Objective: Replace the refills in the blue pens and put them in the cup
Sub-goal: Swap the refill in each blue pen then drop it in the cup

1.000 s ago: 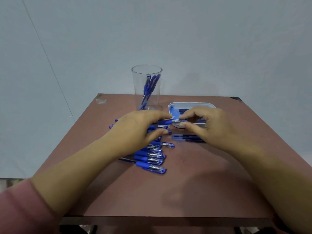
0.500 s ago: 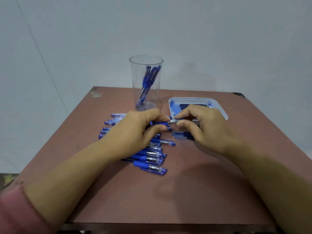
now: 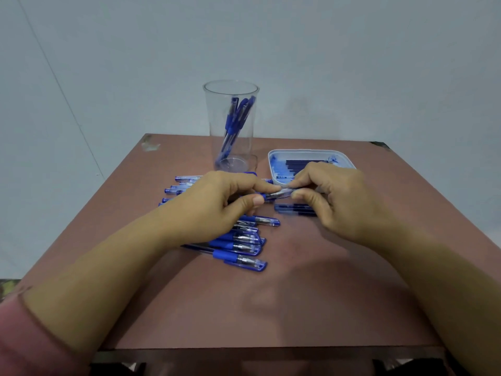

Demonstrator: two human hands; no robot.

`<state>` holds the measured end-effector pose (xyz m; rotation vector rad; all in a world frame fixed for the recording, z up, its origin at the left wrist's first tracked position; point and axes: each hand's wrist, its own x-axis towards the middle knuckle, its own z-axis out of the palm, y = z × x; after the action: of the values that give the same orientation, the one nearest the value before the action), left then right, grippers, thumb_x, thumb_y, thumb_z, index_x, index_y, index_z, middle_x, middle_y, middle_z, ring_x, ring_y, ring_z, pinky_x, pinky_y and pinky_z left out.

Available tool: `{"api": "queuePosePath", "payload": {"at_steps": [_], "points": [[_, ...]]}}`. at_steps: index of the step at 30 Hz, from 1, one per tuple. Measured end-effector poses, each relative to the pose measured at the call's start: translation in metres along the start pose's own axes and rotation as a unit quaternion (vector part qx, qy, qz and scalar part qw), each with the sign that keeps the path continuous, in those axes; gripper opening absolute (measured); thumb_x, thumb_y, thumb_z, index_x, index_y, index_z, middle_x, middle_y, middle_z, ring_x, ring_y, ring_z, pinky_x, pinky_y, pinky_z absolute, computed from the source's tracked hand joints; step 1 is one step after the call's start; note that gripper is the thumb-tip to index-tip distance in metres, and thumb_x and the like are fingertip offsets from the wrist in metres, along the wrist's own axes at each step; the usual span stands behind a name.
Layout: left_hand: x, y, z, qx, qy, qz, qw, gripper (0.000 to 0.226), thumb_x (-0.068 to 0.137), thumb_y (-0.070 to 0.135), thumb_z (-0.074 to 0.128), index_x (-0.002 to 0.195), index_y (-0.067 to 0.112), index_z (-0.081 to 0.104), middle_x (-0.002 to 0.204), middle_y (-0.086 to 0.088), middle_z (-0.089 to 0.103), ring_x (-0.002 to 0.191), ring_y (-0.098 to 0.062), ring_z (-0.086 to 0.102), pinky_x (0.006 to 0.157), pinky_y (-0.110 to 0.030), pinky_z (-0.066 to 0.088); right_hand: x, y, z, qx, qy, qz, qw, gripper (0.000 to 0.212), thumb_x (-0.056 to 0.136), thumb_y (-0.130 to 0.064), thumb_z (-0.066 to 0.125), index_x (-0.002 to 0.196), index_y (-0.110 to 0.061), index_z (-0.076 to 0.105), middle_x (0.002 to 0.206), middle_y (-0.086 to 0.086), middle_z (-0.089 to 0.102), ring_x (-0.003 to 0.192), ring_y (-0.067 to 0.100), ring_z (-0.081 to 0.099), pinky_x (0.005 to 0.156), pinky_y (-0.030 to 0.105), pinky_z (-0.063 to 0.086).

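Nearest us on the brown worktop (image 3: 298, 308) lies a heap of blue pens (image 3: 244, 259), partly hidden under our left wrist. Just beyond it our left hand (image 3: 217, 207) pinches the blue grip end of one pen (image 3: 276, 195) between thumb and forefinger, while our right hand (image 3: 341, 202) pinches its clear tip end, so that it is held level between both hands. Farther back a few dark refills (image 3: 292, 208) lie loose just in front of a white tray (image 3: 309, 151) holding more, and left of it a tall clear cup (image 3: 230, 104) stands with several pens (image 3: 235, 118) leaning inside.
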<state>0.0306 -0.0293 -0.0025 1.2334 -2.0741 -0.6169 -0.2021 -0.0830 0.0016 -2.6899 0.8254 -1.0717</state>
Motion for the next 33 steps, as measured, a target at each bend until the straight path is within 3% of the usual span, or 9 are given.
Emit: {"api": "queuePosePath", "payload": {"at_steps": [5,10,12,15,18,21,25,28,33], "points": [[0.002,-0.013,-0.003,0.055,0.051,-0.001,0.997,0.03,0.095,0.032,0.058,0.113,0.056,0.06,0.076,-0.011,0.067,0.058,-0.019,0.049,0.062,-0.029,0.048,0.002,-0.001,-0.002,0.044,-0.038,0.057,0.997,0.002,0.088,-0.024,0.062,0.088,-0.025,0.064,0.082,-0.018,0.065,0.079,0.001,0.061,0.067,0.011,0.044],[0.004,-0.012,-0.005,0.086,0.125,-0.017,0.988,0.015,0.086,0.03,0.07,0.1,0.034,0.071,0.075,0.015,0.07,0.07,-0.005,0.063,0.065,-0.014,0.048,-0.001,-0.001,-0.018,0.091,-0.06,0.12,0.987,0.006,0.086,-0.019,0.071,0.084,-0.024,0.067,0.079,-0.012,0.07,0.075,0.006,0.064,0.069,0.021,0.051],[0.001,-0.017,-0.008,0.105,0.131,-0.032,0.985,0.018,0.082,0.036,0.073,0.099,0.037,0.072,0.079,0.024,0.068,0.075,-0.001,0.064,0.069,-0.018,0.05,-0.005,-0.002,-0.024,0.117,-0.116,0.129,0.978,0.006,0.08,-0.024,0.076,0.082,-0.027,0.07,0.078,-0.014,0.07,0.074,0.005,0.065,0.07,0.022,0.052],[-0.001,-0.016,-0.009,0.115,0.124,-0.022,0.985,0.03,0.076,0.052,0.067,0.104,0.043,0.072,0.089,0.021,0.072,0.077,-0.003,0.065,0.073,-0.029,0.054,-0.006,-0.006,-0.019,0.098,-0.198,0.125,0.967,0.011,0.074,-0.034,0.079,0.081,-0.03,0.072,0.078,-0.012,0.069,0.073,0.011,0.064,0.068,0.032,0.053],[-0.001,-0.016,-0.007,0.108,0.123,-0.006,0.986,0.031,0.077,0.058,0.065,0.105,0.046,0.069,0.088,0.013,0.074,0.075,-0.013,0.067,0.071,-0.037,0.055,-0.005,-0.007,-0.014,0.055,-0.235,0.1,0.965,0.012,0.074,-0.03,0.08,0.079,-0.032,0.069,0.072,-0.019,0.064,0.07,0.007,0.06,0.06,0.017,0.044],[-0.002,-0.019,-0.008,0.122,0.103,0.013,0.987,0.028,0.086,0.042,0.066,0.113,0.038,0.07,0.095,0.021,0.072,0.076,-0.013,0.07,0.071,-0.033,0.055,-0.006,-0.006,-0.011,0.022,-0.249,0.09,0.964,0.013,0.075,-0.032,0.079,0.08,-0.034,0.067,0.071,-0.015,0.063,0.069,0.008,0.058,0.059,0.017,0.041],[0.0,-0.021,-0.01,0.145,0.084,0.053,0.984,0.031,0.09,0.024,0.068,0.121,0.031,0.067,0.096,0.018,0.069,0.085,0.004,0.063,0.074,-0.005,0.039,-0.004,-0.004,-0.006,0.006,-0.16,0.052,0.986,0.021,0.073,-0.043,0.076,0.081,-0.031,0.061,0.078,-0.021,0.059,0.077,0.004,0.056,0.066,0.014,0.039],[0.001,-0.02,-0.01,0.141,0.083,0.07,0.984,0.032,0.089,0.031,0.066,0.121,0.03,0.067,0.096,0.012,0.07,0.087,0.0,0.062,0.074,-0.004,0.039,-0.002,-0.004,0.004,0.027,-0.031,0.084,0.996,0.021,0.079,-0.046,0.068,0.087,-0.031,0.055,0.078,-0.025,0.054,0.073,0.007,0.051,0.063,0.013,0.038],[0.0,-0.02,-0.01,0.132,0.083,0.075,0.985,0.031,0.087,0.038,0.066,0.118,0.034,0.068,0.094,0.016,0.07,0.086,0.001,0.063,0.075,-0.01,0.044,0.005,-0.004,0.021,0.043,-0.018,0.084,0.995,0.013,0.093,-0.035,0.06,0.095,-0.027,0.069,0.082,-0.012,0.064,0.077,0.01,0.057,0.065,0.013,0.04]]}}
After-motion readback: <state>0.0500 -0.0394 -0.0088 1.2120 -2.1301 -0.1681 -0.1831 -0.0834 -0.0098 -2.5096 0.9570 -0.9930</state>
